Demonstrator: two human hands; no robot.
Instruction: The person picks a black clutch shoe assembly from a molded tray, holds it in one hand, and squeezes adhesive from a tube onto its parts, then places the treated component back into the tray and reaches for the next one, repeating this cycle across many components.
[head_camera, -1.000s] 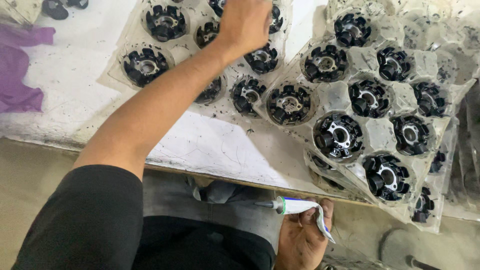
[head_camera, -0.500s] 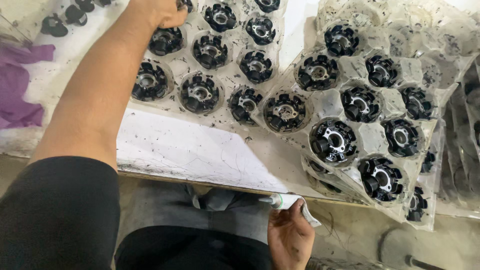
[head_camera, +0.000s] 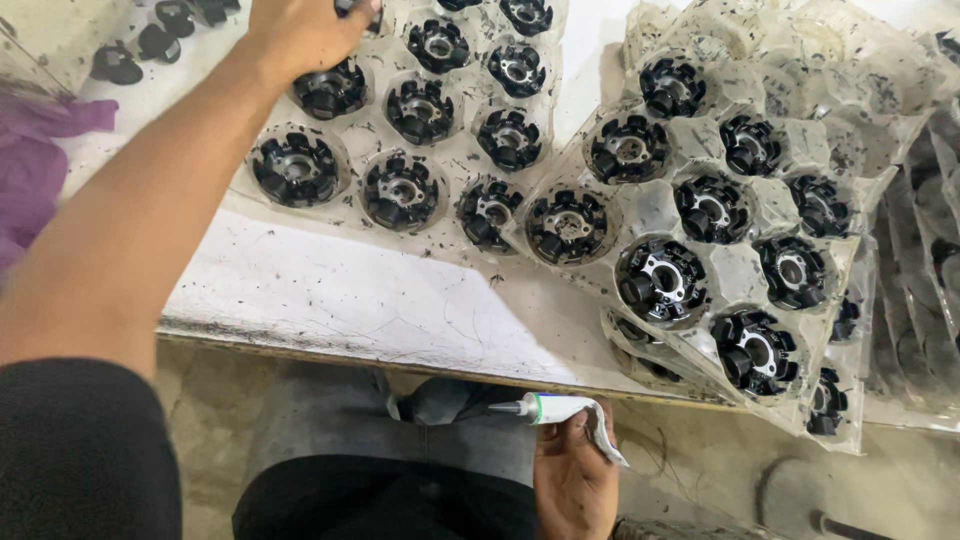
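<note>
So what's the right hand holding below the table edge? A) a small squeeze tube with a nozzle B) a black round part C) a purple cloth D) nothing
A: the right hand grips a small white tube, its nozzle pointing left, below the table edge.

Even, diffuse light from above brightens the white table (head_camera: 330, 300); clear trays (head_camera: 800, 120) glint with mild glare. The near arm (head_camera: 130, 230) blurs softly; the floor below sits dimmer.
</note>
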